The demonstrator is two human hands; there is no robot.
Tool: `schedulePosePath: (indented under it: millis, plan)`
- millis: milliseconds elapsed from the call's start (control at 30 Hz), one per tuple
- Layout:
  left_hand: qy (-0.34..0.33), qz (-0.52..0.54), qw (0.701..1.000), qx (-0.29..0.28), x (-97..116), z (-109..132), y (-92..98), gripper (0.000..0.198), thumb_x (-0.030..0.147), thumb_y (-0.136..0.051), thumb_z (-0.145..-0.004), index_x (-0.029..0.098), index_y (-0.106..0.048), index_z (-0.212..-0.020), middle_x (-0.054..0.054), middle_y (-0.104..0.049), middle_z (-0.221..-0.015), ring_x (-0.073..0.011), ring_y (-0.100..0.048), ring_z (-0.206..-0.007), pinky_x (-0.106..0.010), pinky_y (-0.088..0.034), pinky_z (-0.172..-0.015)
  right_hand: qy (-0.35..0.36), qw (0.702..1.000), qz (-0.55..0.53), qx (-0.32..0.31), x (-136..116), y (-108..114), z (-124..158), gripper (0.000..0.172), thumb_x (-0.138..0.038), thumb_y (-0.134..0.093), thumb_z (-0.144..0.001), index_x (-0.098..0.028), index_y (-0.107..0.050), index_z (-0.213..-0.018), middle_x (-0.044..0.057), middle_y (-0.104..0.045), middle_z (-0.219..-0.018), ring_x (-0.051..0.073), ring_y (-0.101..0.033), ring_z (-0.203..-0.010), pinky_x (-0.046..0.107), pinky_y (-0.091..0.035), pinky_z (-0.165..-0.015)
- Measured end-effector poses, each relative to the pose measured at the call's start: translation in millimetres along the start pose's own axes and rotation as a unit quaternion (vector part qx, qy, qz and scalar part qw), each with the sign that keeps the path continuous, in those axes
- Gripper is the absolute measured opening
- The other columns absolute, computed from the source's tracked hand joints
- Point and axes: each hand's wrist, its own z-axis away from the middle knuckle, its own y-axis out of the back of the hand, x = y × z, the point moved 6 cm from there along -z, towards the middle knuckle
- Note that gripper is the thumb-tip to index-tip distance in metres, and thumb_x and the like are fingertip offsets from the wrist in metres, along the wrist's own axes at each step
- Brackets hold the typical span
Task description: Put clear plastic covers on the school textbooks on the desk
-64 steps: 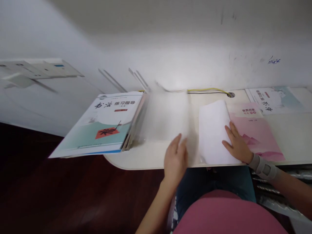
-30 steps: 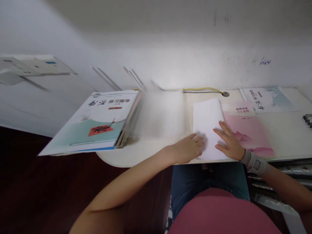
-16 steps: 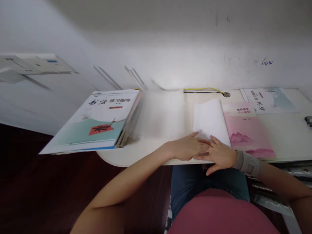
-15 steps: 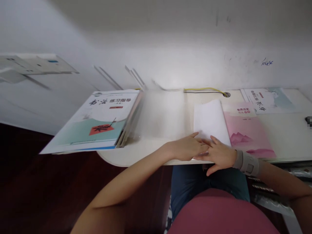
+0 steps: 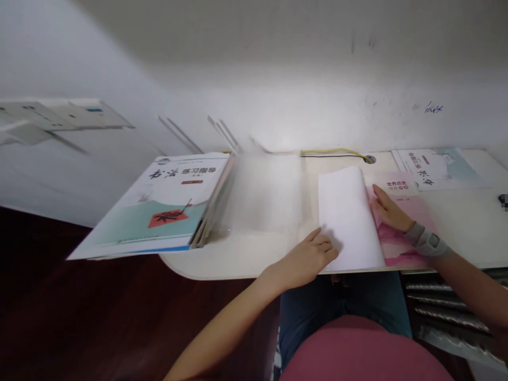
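A pink book [image 5: 408, 211] with Chinese lettering lies on the desk in front of me, with a white sheet [image 5: 347, 211] folded over its left part. My left hand [image 5: 311, 259] rests on the lower left of the sheet, fingers somewhat bent and apart, holding nothing. On the pink cover near the sheet's right edge lies my right hand [image 5: 391, 209], fingers stretched out, a grey band around its wrist. Part of the cover is hidden under that hand and under the sheet.
On the left a stack of calligraphy books [image 5: 170, 201] overhangs the desk edge. Clear plastic sheets [image 5: 265, 196] lie beside it. Another booklet [image 5: 440, 166] is at the back right. A yellow cable [image 5: 333, 151] runs to a hole by the wall. A socket strip [image 5: 67, 114] is at left.
My right hand has moved right and away from me, off the left hand and onto the pink cover. My left hand stays near the sheet's lower left.
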Motion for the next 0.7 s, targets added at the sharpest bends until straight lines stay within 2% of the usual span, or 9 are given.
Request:
schedulePosePath:
  millis: [100,200,300,400,467,567,700]
  plan:
    - [0.008,0.000,1.000,0.010,0,2,0.6,0.026,0.002,-0.043,-0.077,0.018,-0.057,-0.091,-0.003,-0.064,-0.087,-0.0175,-0.056,-0.095,-0.040,-0.025,-0.107,-0.014,1.000,-0.018,-0.001,12,-20,-16,0.080,-0.067,-0.029,-0.085,-0.017,-0.018,-0.147,0.014,-0.025,-0.151,0.027,-0.022,-0.139,0.050,-0.021,-0.113]
    - [0.029,-0.006,0.999,0.022,-2,8,5.6,0.025,0.002,-0.043,-0.078,0.019,-0.057,-0.090,-0.004,-0.064,-0.088,-0.0187,-0.054,-0.101,-0.042,-0.026,-0.107,0.022,1.000,0.009,-0.002,-2,-40,-23,0.082,-0.067,-0.029,-0.086,-0.013,-0.019,-0.146,0.017,-0.022,-0.151,0.027,-0.019,-0.139,0.050,-0.020,-0.113]
    - [0.049,-0.017,0.998,0.047,-4,15,13.0,0.024,0.003,-0.042,-0.081,0.018,-0.057,-0.092,-0.005,-0.064,-0.087,-0.0198,-0.054,-0.103,-0.044,-0.028,-0.106,0.042,0.998,0.049,0.002,-16,-48,-22,0.077,-0.063,-0.030,-0.087,-0.015,-0.019,-0.146,0.017,-0.021,-0.151,0.028,-0.018,-0.140,0.053,-0.020,-0.111]
    - [0.064,-0.020,0.993,0.095,3,12,15.2,0.019,0.008,-0.044,-0.085,0.018,-0.057,-0.095,-0.006,-0.063,-0.092,-0.0198,-0.054,-0.102,-0.044,-0.030,-0.106,0.040,0.995,0.088,0.001,-20,-49,-19,0.074,-0.059,-0.033,-0.088,-0.015,-0.019,-0.146,0.018,-0.020,-0.152,0.028,-0.017,-0.140,0.054,-0.020,-0.110]
    - [0.067,-0.012,0.988,0.140,15,2,10.1,0.013,0.019,-0.047,-0.088,0.017,-0.057,-0.095,-0.006,-0.062,-0.095,-0.0199,-0.054,-0.101,-0.043,-0.032,-0.105,0.033,0.994,0.104,0.005,-19,-48,-19,0.074,-0.057,-0.036,-0.088,-0.013,-0.020,-0.146,0.019,-0.021,-0.151,0.029,-0.018,-0.140,0.054,-0.020,-0.110]
    - [0.052,-0.008,0.979,0.197,39,-22,-7.7,0.023,0.036,-0.052,-0.087,0.017,-0.056,-0.099,-0.006,-0.060,-0.095,-0.0212,-0.054,-0.101,-0.042,-0.035,-0.101,0.035,0.996,0.080,0.021,-17,-46,-20,0.071,-0.055,-0.035,-0.089,-0.014,-0.022,-0.145,0.017,-0.023,-0.151,0.027,-0.019,-0.140,0.051,-0.021,-0.111]
    - [0.070,-0.065,0.967,0.238,55,-41,-26.6,0.019,0.022,-0.049,-0.089,0.016,-0.055,-0.106,-0.007,-0.061,-0.096,-0.0196,-0.056,-0.094,-0.037,-0.039,-0.092,0.031,0.999,0.010,0.026,-12,-43,-23,0.067,-0.053,-0.028,-0.091,-0.013,-0.023,-0.145,0.015,-0.022,-0.152,0.022,-0.019,-0.140,0.044,-0.019,-0.114]
